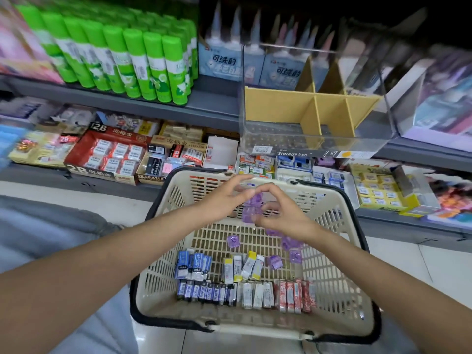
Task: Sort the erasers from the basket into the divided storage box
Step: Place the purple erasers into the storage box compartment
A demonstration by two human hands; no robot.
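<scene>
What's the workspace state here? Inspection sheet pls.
Surface: pale tiled floor; basket on it.
Job's things: storage box on shelf, dividers in, no erasers seen inside. Basket holds blue erasers, white erasers, red erasers, loose purple erasers.
Clutter: nothing seen.
Hands: left hand and right hand together hold purple pieces above the basket.
Cables: nothing seen.
Surroundings: stocked shop shelves, green glue sticks, boxed erasers.

Purple erasers partly hidden between the hands, shelf goods at right blurred, both forearms cut off by frame edges
</scene>
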